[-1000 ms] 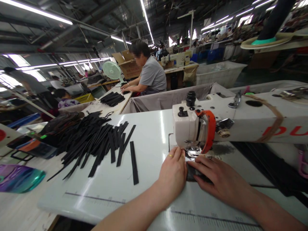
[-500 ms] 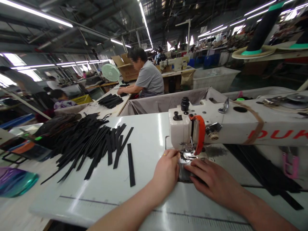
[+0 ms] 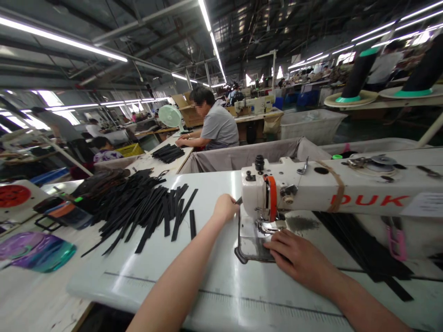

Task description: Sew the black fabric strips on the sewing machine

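A white sewing machine (image 3: pixel 332 189) stands on the white table (image 3: pixel 214 272). My left hand (image 3: pixel 224 208) is up at the left side of the machine head, fingers curled and pinching the end of a thin black strip (image 3: pixel 238 201) that pokes out toward the machine. My right hand (image 3: pixel 294 258) lies flat, fingers apart, on the metal needle plate (image 3: pixel 249 245) just below the presser foot (image 3: pixel 268 226). It holds nothing that I can see. A pile of black strips (image 3: pixel 141 210) lies to the left of my left arm.
A teal and purple plastic piece (image 3: pixel 36 251) and a dark tray (image 3: pixel 65 213) sit at the far left. More black strips (image 3: pixel 360 249) lie under the machine arm. A grey cloth bin (image 3: pixel 242 154) stands behind the table. A person in a grey shirt (image 3: pixel 218 122) works beyond it.
My left hand left the needle plate and rose to the left side of the machine head. The black piece under both hands is gone from the plate. My right hand stayed put.
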A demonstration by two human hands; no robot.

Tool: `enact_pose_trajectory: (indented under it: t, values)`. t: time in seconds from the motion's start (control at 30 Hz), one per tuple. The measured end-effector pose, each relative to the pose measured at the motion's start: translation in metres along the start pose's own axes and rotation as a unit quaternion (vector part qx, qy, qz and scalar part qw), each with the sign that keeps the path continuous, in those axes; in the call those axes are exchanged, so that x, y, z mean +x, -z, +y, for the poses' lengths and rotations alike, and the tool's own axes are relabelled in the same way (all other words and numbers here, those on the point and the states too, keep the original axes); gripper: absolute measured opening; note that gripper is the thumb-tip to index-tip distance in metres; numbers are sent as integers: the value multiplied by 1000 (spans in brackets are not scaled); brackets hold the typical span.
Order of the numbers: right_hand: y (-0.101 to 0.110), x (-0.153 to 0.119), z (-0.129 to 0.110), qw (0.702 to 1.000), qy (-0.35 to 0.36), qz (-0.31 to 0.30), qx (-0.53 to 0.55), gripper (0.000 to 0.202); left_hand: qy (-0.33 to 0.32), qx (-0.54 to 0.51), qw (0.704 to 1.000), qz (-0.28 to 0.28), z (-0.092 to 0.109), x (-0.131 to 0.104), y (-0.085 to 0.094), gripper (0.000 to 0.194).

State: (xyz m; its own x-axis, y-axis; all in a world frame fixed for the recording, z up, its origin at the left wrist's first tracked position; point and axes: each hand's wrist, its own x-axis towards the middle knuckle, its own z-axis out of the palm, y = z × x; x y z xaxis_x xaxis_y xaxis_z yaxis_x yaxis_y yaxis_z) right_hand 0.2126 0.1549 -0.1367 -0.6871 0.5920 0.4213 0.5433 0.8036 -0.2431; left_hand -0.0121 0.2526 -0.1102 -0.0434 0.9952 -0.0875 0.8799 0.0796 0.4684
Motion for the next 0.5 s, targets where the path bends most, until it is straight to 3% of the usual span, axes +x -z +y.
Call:
enact_pose_trajectory:
  t: [0.13, 0.23, 0.27, 0.3, 0.37, 0.43, 0.5]
  values:
    - [6, -1, -4, 1000, 1, 25, 17, 26, 14, -34, 999, 18, -25, -50, 19, 27]
    - [15, -5, -31, 993, -59, 73, 69, 24, -5, -152, 988, -2, -30, -108, 28, 19]
    - [19, -9, -45, 987, -95, 90, 95, 24, -14, -293, 956, -16, -28, -129, 30, 20]
    - [22, -13, -60, 979, -129, 105, 121, 26, -26, -425, 904, -24, -25, -149, 30, 20]
    - [26, -24, -92, 963, -175, 121, 167, 37, -66, -596, 800, -25, -16, -187, 27, 15]
    - [28, -37, -121, 947, -191, 162, 201, 36, -117, -671, 731, -40, -5, -216, 23, 13]
    - [30, -47, -143, 925, -213, 221, 223, 29, -167, -703, 689, -54, 6, -237, 19, 12]
